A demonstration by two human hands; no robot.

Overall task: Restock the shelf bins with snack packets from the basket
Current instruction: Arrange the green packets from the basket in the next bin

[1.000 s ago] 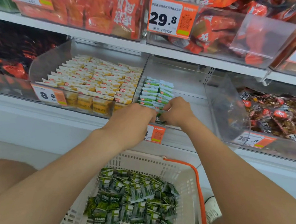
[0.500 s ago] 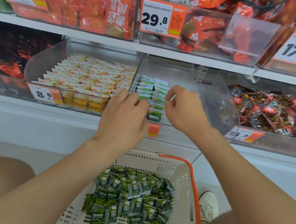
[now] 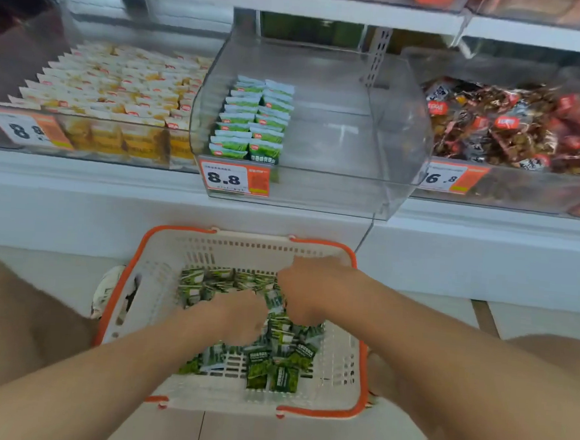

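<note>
A white basket with an orange rim (image 3: 328, 245) stands on the floor below the shelf, holding a loose pile of green snack packets (image 3: 282, 360). Both my hands are down in that pile. My left hand (image 3: 237, 319) has its fingers curled into the packets at the middle. My right hand (image 3: 307, 289) is curled around packets near the basket's far side. Above, a clear shelf bin (image 3: 346, 175) holds two neat rows of green packets (image 3: 251, 121) along its left side; the rest of the bin is bare.
An 8.8 price tag (image 3: 233, 178) hangs on the clear bin's front. To its left is a bin of yellow packets (image 3: 119, 87), to its right a bin of brown and red packets (image 3: 501, 128). My knees flank the basket; a shoe (image 3: 105, 289) shows at its left.
Both hands have left the shelf bin and dropped into the basket. The view has tilted down, so the basket is now at the centre.
</note>
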